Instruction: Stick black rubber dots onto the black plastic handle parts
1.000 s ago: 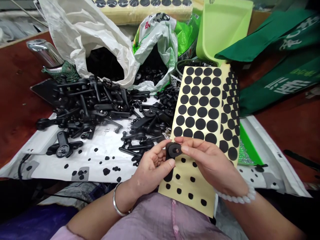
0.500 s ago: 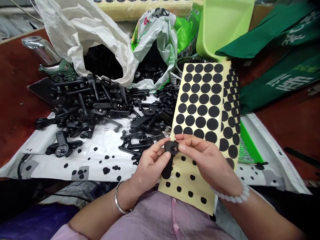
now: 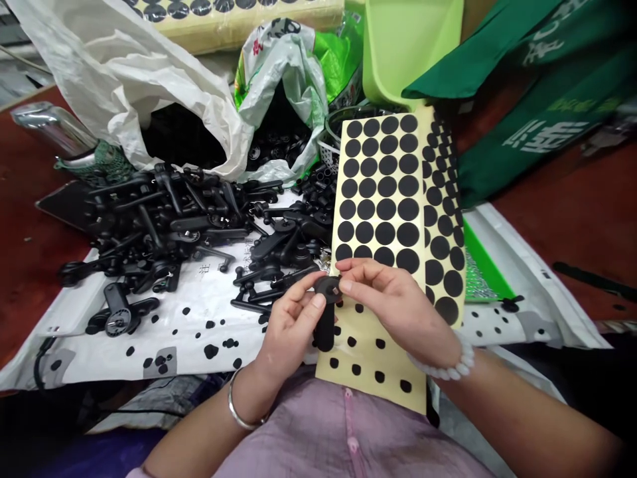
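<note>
My left hand [image 3: 291,325] grips a black plastic lever part [image 3: 326,312] by its stem, round head up. The fingers of my right hand [image 3: 393,302] pinch at that round head, pressing on its top. Both hands hover over a yellowish backing sheet [image 3: 385,199] covered with round black adhesive pads; its lower portion shows only small black dots where pads are gone. A second sheet of pads [image 3: 442,219] lies under it to the right.
A heap of black lever parts [image 3: 189,219] lies on a white spotted sheet [image 3: 199,325] to the left. Behind stand a white sack [image 3: 124,73], a green-white bag [image 3: 293,73], a lime plastic scoop [image 3: 408,46] and green cloth [image 3: 537,99]. A metal flask [image 3: 60,136] is far left.
The view has shifted, so everything sits a little further left and up. The lever part now hangs more upright in my left hand; my right fingers stay on its head.
</note>
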`<state>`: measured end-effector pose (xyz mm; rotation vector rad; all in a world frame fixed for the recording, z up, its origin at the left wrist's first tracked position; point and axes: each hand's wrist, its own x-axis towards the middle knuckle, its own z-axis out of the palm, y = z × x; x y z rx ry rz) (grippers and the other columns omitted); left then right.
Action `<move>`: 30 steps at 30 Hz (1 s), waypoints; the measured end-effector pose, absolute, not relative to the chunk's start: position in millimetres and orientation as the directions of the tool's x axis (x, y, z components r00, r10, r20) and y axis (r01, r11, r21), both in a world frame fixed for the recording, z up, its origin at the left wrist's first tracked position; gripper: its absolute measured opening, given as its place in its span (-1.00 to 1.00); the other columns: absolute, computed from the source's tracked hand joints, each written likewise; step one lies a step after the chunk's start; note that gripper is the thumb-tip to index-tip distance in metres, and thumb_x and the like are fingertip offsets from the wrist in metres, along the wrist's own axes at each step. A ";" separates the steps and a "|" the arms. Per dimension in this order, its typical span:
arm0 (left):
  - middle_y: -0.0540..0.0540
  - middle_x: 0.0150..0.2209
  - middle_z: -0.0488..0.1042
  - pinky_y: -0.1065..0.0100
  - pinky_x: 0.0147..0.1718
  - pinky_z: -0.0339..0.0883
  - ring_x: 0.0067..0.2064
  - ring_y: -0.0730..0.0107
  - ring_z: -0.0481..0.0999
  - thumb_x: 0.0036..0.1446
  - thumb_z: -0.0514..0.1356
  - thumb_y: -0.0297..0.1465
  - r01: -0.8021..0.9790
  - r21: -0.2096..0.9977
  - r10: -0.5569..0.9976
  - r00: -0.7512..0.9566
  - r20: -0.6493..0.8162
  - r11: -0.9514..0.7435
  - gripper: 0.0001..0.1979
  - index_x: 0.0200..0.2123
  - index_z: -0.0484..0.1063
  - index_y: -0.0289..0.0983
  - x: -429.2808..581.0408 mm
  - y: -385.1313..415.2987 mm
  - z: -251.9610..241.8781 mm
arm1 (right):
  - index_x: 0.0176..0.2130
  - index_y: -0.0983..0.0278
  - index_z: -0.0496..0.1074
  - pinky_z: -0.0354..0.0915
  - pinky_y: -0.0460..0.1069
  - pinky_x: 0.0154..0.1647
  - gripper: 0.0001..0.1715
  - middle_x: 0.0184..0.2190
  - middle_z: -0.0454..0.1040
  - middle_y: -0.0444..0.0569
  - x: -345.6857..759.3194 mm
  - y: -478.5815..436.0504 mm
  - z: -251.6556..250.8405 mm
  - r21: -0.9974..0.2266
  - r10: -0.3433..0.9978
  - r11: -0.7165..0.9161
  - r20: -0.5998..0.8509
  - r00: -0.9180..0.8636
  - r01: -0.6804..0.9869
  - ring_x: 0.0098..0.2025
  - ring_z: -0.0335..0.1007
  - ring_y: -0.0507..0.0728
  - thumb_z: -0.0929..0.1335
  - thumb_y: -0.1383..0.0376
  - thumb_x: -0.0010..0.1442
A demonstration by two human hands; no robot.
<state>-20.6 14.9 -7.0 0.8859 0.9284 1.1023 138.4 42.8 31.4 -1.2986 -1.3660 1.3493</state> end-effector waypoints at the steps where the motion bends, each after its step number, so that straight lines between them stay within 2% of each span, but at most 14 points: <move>1: -0.07 -0.26 0.54 0.44 -0.36 0.40 -0.38 0.46 0.50 0.16 0.18 -0.29 -0.312 0.925 0.971 0.172 -0.169 0.216 -0.63 0.04 0.35 -0.22 -19.9 15.1 -7.6 | -0.49 0.27 0.45 0.20 0.15 0.05 -0.77 -0.07 0.40 0.04 138.7 42.6 29.9 -0.987 0.984 -0.074 -0.096 -0.151 0.143 -0.01 0.32 0.25 0.40 0.16 0.06; 4: -0.06 -0.29 0.54 0.45 -0.39 0.40 -0.40 0.47 0.49 0.15 0.18 -0.28 -0.280 0.937 0.975 0.133 -0.176 0.208 -0.64 0.02 0.37 -0.23 -17.1 15.5 -9.0 | -0.47 0.27 0.45 0.26 0.16 -0.02 -0.79 -0.11 0.40 0.06 138.1 39.6 25.4 -0.971 0.990 0.060 0.028 -0.138 0.232 -0.04 0.34 0.25 0.36 0.19 0.10; 6: -0.04 -0.36 0.53 0.47 -0.38 0.40 -0.40 0.48 0.48 0.15 0.18 -0.28 -0.250 0.950 0.980 0.110 -0.167 0.189 -0.64 0.02 0.37 -0.24 -15.7 16.0 -9.8 | -0.44 0.27 0.44 0.26 0.18 -0.04 -0.81 -0.12 0.39 0.08 135.7 35.8 23.2 -0.898 0.973 0.231 0.207 -0.104 0.374 -0.03 0.33 0.26 0.33 0.23 0.14; 7: -0.03 -0.39 0.52 0.48 -0.38 0.39 -0.39 0.47 0.48 0.16 0.18 -0.28 -0.234 0.956 0.982 0.100 -0.158 0.178 -0.64 0.02 0.38 -0.24 -15.3 16.5 -10.3 | -0.43 0.28 0.43 0.23 0.20 -0.03 -0.80 -0.13 0.39 0.10 133.9 33.9 22.6 -0.816 0.941 0.328 0.324 -0.094 0.476 -0.03 0.32 0.27 0.31 0.26 0.17; 9: -0.02 -0.41 0.51 0.50 -0.36 0.39 -0.35 0.46 0.48 0.16 0.18 -0.28 -0.215 0.964 0.986 0.086 -0.141 0.156 -0.65 0.01 0.39 -0.24 -15.2 17.9 -11.2 | -0.41 0.31 0.43 0.16 0.26 0.00 -0.77 -0.09 0.36 0.18 130.6 31.1 22.4 -0.569 0.838 0.458 0.533 -0.118 0.683 0.00 0.28 0.32 0.26 0.31 0.23; 11: -0.03 -0.36 0.52 0.50 -0.33 0.39 -0.32 0.46 0.49 0.16 0.17 -0.28 -0.222 0.964 0.988 0.076 -0.136 0.149 -0.66 0.00 0.40 -0.24 -15.9 19.2 -12.1 | -0.33 0.37 0.43 0.12 0.30 0.01 -0.74 -0.02 0.31 0.29 129.3 31.0 22.9 -0.365 0.759 0.468 0.633 -0.154 0.805 0.03 0.25 0.38 0.22 0.30 0.28; 12: -0.04 -0.32 0.53 0.48 -0.31 0.40 -0.32 0.46 0.49 0.17 0.17 -0.28 -0.234 0.960 0.987 0.075 -0.140 0.154 -0.67 -0.01 0.40 -0.23 -16.6 19.6 -12.6 | -0.25 0.40 0.43 0.13 0.30 0.00 -0.72 0.01 0.28 0.34 129.8 32.0 23.1 -0.328 0.748 0.445 0.647 -0.145 0.833 0.04 0.23 0.41 0.23 0.26 0.29; 14: -0.06 -0.25 0.53 0.45 -0.29 0.42 -0.33 0.47 0.49 0.17 0.16 -0.29 -0.261 0.950 0.984 0.082 -0.156 0.172 -0.69 -0.02 0.41 -0.22 -17.9 19.4 -13.8 | -0.10 0.44 0.36 0.19 0.29 -0.05 -0.60 -0.03 0.30 0.34 132.5 34.9 23.0 -0.376 0.784 0.408 0.611 -0.108 0.832 0.01 0.25 0.42 0.27 0.14 0.26; 16: -0.07 -0.22 0.52 0.41 -0.31 0.44 -0.35 0.46 0.49 0.18 0.15 -0.28 -0.280 0.941 0.981 0.102 -0.167 0.189 -0.69 -0.01 0.40 -0.21 -18.4 18.1 -14.9 | -0.05 0.38 0.33 0.27 0.22 -0.14 -0.54 -0.17 0.40 0.18 135.0 36.9 21.6 -0.549 0.870 0.388 0.483 -0.097 0.741 -0.14 0.36 0.32 0.31 0.08 0.21; 18: -0.07 -0.22 0.52 0.42 -0.32 0.44 -0.35 0.46 0.48 0.18 0.14 -0.28 -0.276 0.945 0.983 0.106 -0.153 0.177 -0.69 -0.01 0.40 -0.22 -17.3 16.3 -15.2 | -0.13 0.30 0.36 0.33 0.09 -0.28 -0.68 -0.33 0.44 0.00 134.9 36.9 19.0 -0.767 0.945 0.324 0.289 -0.152 0.554 -0.34 0.40 0.17 0.31 0.12 0.22; 20: -0.07 -0.24 0.51 0.45 -0.32 0.42 -0.34 0.47 0.48 0.18 0.15 -0.29 -0.271 0.950 0.986 0.094 -0.137 0.158 -0.71 -0.04 0.41 -0.24 -14.9 14.9 -14.5 | -0.24 0.27 0.37 0.32 -0.02 -0.44 -0.78 -0.42 0.44 -0.08 132.1 35.7 16.4 -0.903 0.970 0.205 0.137 -0.198 0.378 -0.46 0.37 0.08 0.29 0.16 0.25; 22: -0.06 -0.27 0.52 0.47 -0.33 0.42 -0.34 0.47 0.49 0.17 0.16 -0.28 -0.286 0.944 0.985 0.089 -0.146 0.165 -0.73 -0.08 0.42 -0.24 -12.2 14.0 -12.8 | -0.36 0.27 0.37 0.27 -0.08 -0.54 -0.73 -0.52 0.41 -0.11 128.5 35.0 14.7 -0.942 0.981 0.135 0.083 -0.175 0.308 -0.52 0.35 0.05 0.27 0.15 0.28; 25: -0.03 -0.38 0.51 0.46 -0.43 0.41 -0.44 0.48 0.48 0.17 0.16 -0.26 -0.321 0.925 0.978 0.116 -0.171 0.200 -0.73 -0.09 0.40 -0.24 -9.8 13.9 -9.9 | -0.47 0.27 0.34 0.24 -0.10 -0.59 -0.63 -0.62 0.35 -0.14 125.1 36.4 14.6 -0.961 0.988 0.125 0.096 -0.124 0.246 -0.58 0.30 0.02 0.25 0.14 0.29; 30: 0.01 -0.49 0.46 0.48 -0.53 0.37 -0.52 0.50 0.44 0.16 0.16 -0.24 -0.336 0.916 0.976 0.092 -0.197 0.217 -0.74 -0.13 0.39 -0.24 -10.9 17.8 -7.7 | -0.35 0.26 0.32 0.32 -0.10 -0.60 -0.73 -0.53 0.38 -0.14 122.2 37.4 15.2 -0.999 0.979 0.017 0.011 -0.203 0.028 -0.54 0.37 0.05 0.34 0.12 0.21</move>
